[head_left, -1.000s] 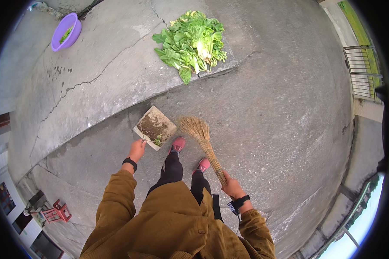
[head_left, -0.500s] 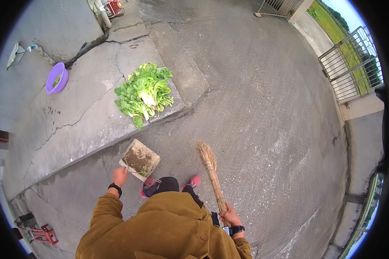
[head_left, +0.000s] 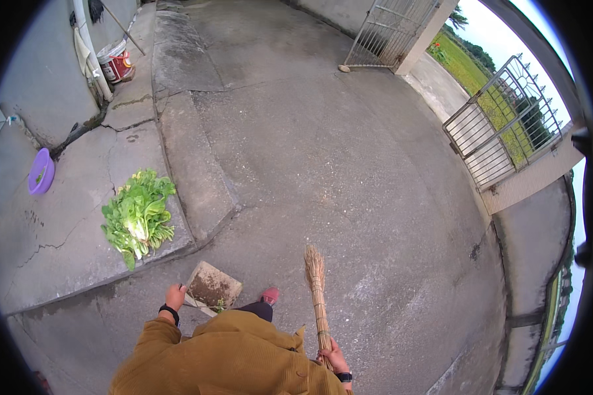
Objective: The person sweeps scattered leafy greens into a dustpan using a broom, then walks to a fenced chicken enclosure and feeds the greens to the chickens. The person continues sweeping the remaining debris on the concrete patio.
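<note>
My left hand (head_left: 175,294) is closed on the thin handle of a pale square dustpan (head_left: 212,280), which holds brown dirt and a few green bits. My right hand (head_left: 333,357) grips a straw broom (head_left: 316,280), its bristle end pointing forward to the right of the dustpan, not touching it. A pink shoe (head_left: 269,295) shows between the two. Ahead to the left, a heap of leafy green vegetables (head_left: 138,217) lies on a raised, cracked concrete step.
A purple basin (head_left: 41,169) with some greens sits by the left wall. Farther up are a bucket (head_left: 115,64), pipes and a pole. An open metal gate (head_left: 382,36) and barred leaf (head_left: 501,125) stand right, with grass beyond. The step edge (head_left: 79,291) runs beside the dustpan.
My view has swung up and rightward, bringing the yard and gates into view. The broom's bristle end has moved away from the dustpan and now points forward; both hands keep their holds.
</note>
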Available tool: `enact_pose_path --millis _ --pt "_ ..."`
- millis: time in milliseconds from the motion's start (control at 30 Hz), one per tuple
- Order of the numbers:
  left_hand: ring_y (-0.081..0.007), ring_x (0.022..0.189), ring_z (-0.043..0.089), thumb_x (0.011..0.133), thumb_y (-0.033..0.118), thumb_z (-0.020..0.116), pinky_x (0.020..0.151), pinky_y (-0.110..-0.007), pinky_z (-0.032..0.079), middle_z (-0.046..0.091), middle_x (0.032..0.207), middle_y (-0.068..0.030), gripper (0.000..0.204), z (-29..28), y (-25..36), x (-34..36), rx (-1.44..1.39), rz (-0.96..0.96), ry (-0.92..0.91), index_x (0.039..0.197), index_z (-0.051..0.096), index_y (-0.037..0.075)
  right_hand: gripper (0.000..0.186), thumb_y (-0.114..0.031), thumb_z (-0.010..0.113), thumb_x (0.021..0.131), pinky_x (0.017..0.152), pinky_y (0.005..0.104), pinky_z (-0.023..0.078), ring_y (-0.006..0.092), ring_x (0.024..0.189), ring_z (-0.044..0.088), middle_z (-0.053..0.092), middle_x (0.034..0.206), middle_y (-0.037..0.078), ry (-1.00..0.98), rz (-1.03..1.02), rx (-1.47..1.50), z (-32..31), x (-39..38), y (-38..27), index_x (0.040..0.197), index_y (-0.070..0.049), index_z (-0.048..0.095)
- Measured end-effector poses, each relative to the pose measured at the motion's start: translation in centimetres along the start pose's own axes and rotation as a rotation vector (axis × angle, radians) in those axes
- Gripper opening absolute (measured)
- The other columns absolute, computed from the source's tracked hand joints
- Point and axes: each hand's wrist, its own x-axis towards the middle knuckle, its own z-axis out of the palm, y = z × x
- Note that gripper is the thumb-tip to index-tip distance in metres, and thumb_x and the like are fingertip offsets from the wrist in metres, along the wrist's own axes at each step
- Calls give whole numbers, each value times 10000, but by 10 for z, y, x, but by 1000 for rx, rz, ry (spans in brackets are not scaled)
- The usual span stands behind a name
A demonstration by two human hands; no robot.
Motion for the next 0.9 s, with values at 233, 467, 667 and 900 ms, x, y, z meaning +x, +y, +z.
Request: enact_pose_path --millis 233,467,667,900 --pt "-452 748 610 753 279 750 653 -501 469 627 750 -258 311 61 185 137 -31 -95 56 758 651 -16 594 80 558 818 540 328 520 203 587 603 581 747 93 20 -74 160 -105 81 -182 1362 -100 401" --pt "-449 734 620 788 215 678 639 -491 477 616 727 -260 234 170 340 271 -193 -175 166 745 639 -11 530 45 538 846 462 346 503 216 561 578 530 695 95 28 -62 86 -202 246 -376 1302 -164 367" --pt "-440 751 637 845 239 624 679 -491 495 641 749 -257 260 216 465 406 -287 -292 221 791 680 -9 293 -80 563 854 505 341 501 209 573 578 585 734 95 -93 -58 44 -256 419 -573 1127 -104 461" --pt "-435 770 636 886 263 596 696 -496 491 653 754 -236 299 260 548 609 -229 -307 284 781 687 -2 172 -219 629 867 504 276 466 147 559 552 616 720 28 -4 -91 -9 -205 598 -814 976 -86 625"
